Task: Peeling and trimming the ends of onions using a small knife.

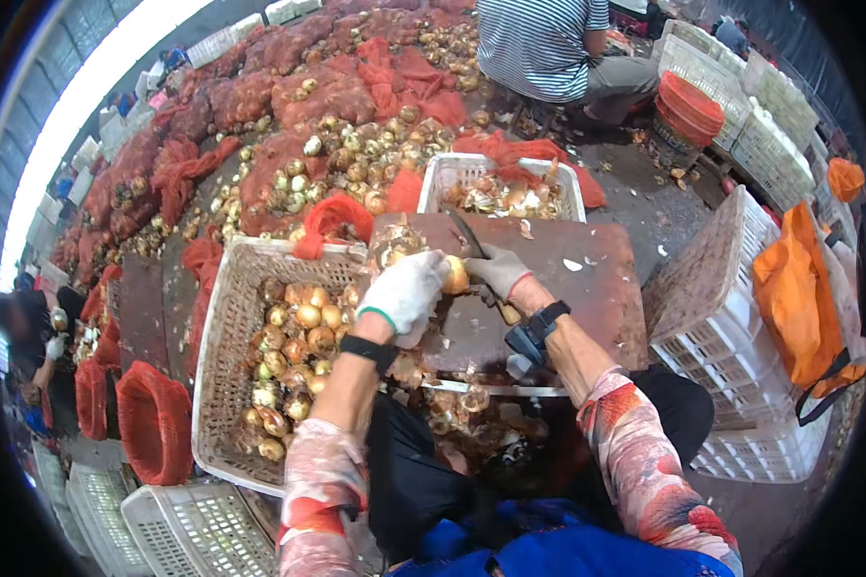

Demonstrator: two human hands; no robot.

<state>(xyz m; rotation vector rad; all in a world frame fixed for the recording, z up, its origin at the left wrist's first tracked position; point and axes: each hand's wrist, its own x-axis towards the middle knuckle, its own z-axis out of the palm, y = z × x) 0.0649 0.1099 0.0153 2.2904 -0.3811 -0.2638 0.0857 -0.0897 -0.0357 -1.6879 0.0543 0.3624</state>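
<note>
Centre frame: left hand [406, 291], gloved, grips an onion [455, 276] over the board [587, 288]. Right hand [498, 271] closed on a knife [469, 237] touching it.

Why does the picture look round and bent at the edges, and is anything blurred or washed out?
Head view: fisheye bends straight edges toward a black rim; a window strip at upper left is blown out white; the left hand and its sleeve are slightly motion-blurred; the onion and right hand read sharper.
</note>
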